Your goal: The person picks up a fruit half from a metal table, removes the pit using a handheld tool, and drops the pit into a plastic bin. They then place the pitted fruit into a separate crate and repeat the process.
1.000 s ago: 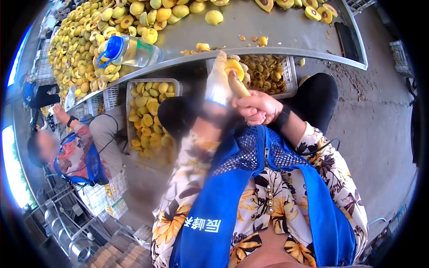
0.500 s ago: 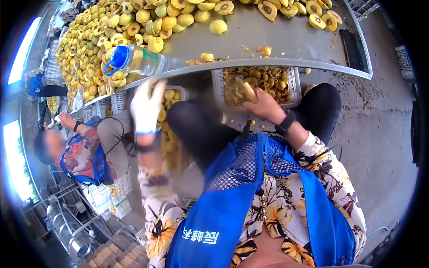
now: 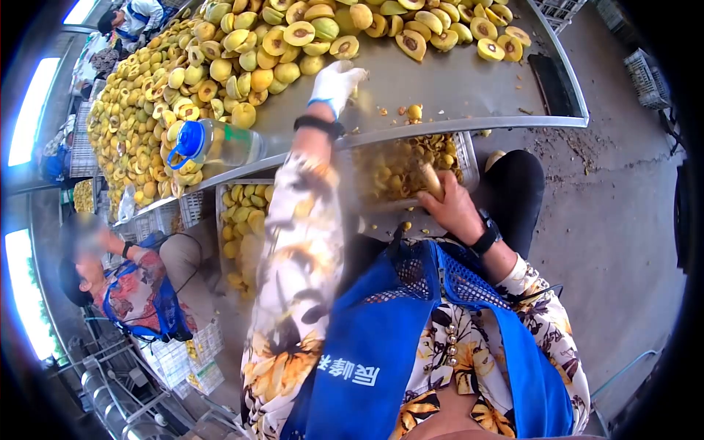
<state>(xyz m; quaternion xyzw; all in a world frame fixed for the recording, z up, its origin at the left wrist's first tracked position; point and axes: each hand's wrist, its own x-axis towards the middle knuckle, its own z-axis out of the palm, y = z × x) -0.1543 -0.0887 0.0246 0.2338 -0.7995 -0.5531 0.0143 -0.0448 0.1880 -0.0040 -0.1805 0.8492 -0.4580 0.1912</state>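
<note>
Head camera: my gloved left hand (image 3: pixel 337 84), beside the left-hand crate (image 3: pixel 236 182) half a second ago, now reaches over the steel table (image 3: pixel 455 88), next to the nearest halves of the fruit heap (image 3: pixel 220 70). A second ago it held a yellow half against the tool. By my reading, that piece has been put down and the work stands between halves. Its fingers blur, and I cannot tell whether they pinch anything. My bare right hand (image 3: pixel 456 209) stays curled around the wooden-handled tool (image 3: pixel 433 182), by the right-hand crate (image 3: pixel 468 158).

At far left, a seated person (image 3: pixel 139 293) in a red-patterned top and blue vest raises a hand toward the head. The fruit heap spreads across the table, rounded and yellow to green, some cut faces showing brown middles. A clear plastic bottle (image 3: pixel 227 143) with a blue cap lies on its side against it; below, the left-hand crate holds smooth yellow pieces. The right-hand crate, pale latticed plastic, carries ragged, brownish-yellow, cup-shaped bits. Crumbs dot the smooth grey metal above. Farther right lie oval cut halves (image 3: pixel 411 44) with dark centres, then a flat black piece (image 3: pixel 551 84).
</note>
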